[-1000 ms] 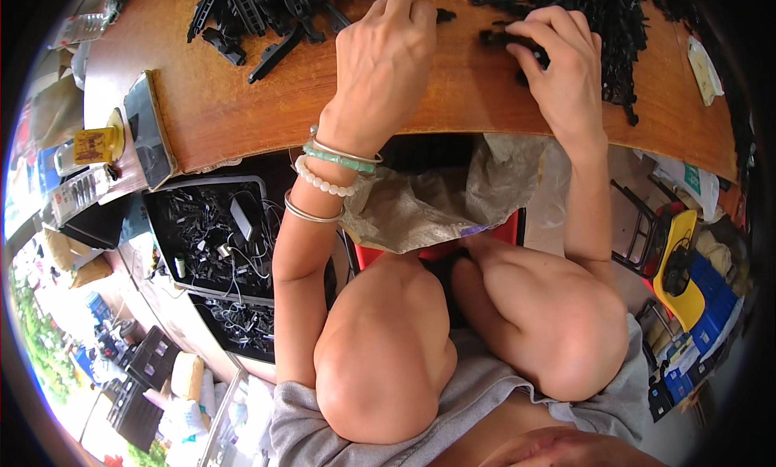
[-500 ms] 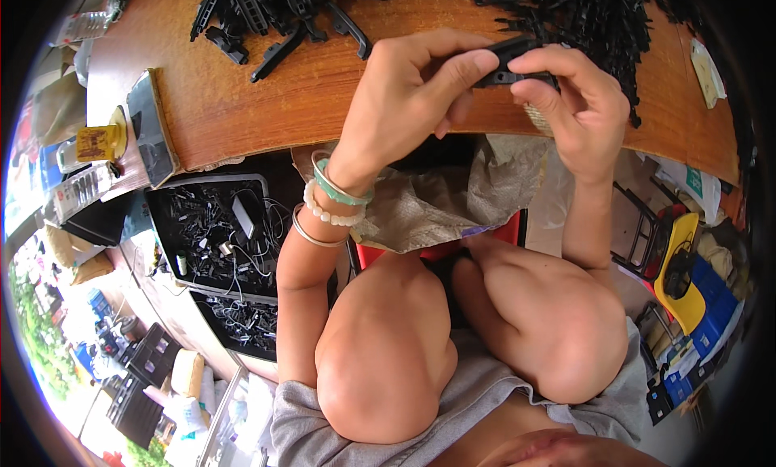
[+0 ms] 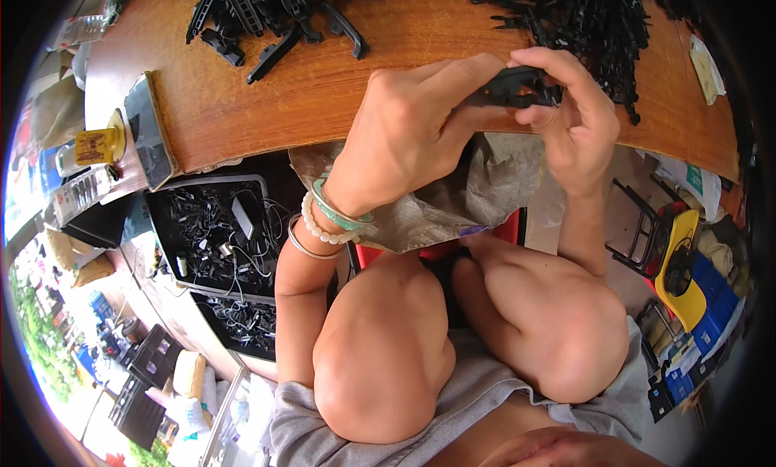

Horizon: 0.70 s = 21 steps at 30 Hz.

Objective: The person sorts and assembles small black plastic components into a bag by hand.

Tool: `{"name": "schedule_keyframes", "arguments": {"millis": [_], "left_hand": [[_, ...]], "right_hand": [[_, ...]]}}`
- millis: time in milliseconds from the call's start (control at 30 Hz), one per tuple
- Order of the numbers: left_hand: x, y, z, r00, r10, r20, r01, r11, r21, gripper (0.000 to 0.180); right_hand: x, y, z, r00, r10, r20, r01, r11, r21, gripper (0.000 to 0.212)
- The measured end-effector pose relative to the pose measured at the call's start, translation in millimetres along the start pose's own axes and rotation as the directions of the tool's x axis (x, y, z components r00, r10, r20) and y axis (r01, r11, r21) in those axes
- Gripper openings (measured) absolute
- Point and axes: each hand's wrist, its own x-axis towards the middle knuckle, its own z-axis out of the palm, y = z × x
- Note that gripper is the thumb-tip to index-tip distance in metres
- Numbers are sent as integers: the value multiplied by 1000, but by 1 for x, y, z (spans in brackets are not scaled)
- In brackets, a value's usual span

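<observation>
Between my two hands, over the near edge of the wooden table (image 3: pixel 323 103), is a black plastic part (image 3: pixel 511 87). My left hand (image 3: pixel 428 123) grips its left end with thumb and fingers. On the right end, my right hand (image 3: pixel 578 111) pinches it between thumb and forefinger. Several long black plastic parts (image 3: pixel 250 14) lie in a pile at the far left of the tabletop. A denser heap of slim black pieces (image 3: pixel 582 30) lies behind my right hand. The held part's exact kind cannot be made out.
Below the table edge, a woven sack (image 3: pixel 420 216) hangs open over a red container (image 3: pixel 372 255) between my knees. Black trays (image 3: pixel 214 232) of small parts and cables stand at the left. A yellow stool (image 3: pixel 679 273) is at the right. A dark notebook (image 3: pixel 152 127) lies at the table's left edge.
Both hands have come slightly lower and nearer. My left hand has turned, showing more of its back, and the black part has turned with it, showing a broader face.
</observation>
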Motion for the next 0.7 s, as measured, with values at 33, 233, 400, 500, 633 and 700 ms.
{"name": "schedule_keyframes", "arguments": {"millis": [33, 233, 400, 500, 633, 700], "left_hand": [[1, 1, -1, 1000, -2, 16, 2, 1000, 0, 29], [0, -2, 1, 1000, -1, 21, 1, 1000, 15, 29], [-6, -8, 0, 1000, -7, 7, 7, 999, -49, 30], [-9, -13, -13, 994, -60, 91, 69, 993, -101, 26], [-3, -37, -35, 934, -191, -303, 316, 836, 448, 10], [0, -55, -35, 941, -42, -335, 214, 842, 495, 12]], "right_hand": [[-2, -2, 0, 1000, 0, 1, 0, 1000, 1, 30], [-5, 0, 3, 998, 7, -66, -12, 997, -80, 25], [-7, -2, 9, 992, 126, -12, -121, 969, 214, 27], [-11, 0, -1, 921, 190, 340, -285, 924, 254, 28], [-7, -16, -10, 825, 331, 458, -403, 913, 68, 29], [-8, -2, -12, 945, 274, 176, -271, 962, -42, 16]]}}
